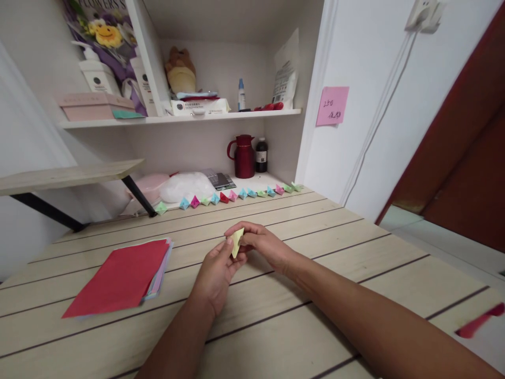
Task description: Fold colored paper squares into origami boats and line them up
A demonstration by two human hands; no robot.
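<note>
Between my two hands, just above the middle of the wooden table, is a small folded piece of yellow paper (236,242). My left hand (216,268) pinches it from the left, thumb on its near face. From the right, the fingers of my right hand (262,242) close around its other edge and hide part of it. Left of my hands lies a stack of coloured paper (122,276) with a red sheet on top. Along the table's back edge runs a row of small folded paper pieces, such as a dark red one (224,197), in green, blue and pink.
Behind the row, a red jug (244,157) and a dark bottle (261,155) stand under a white shelf (189,120). A small raised wooden stand (71,176) is at the back left. A pink note (332,106) sticks to the right wall.
</note>
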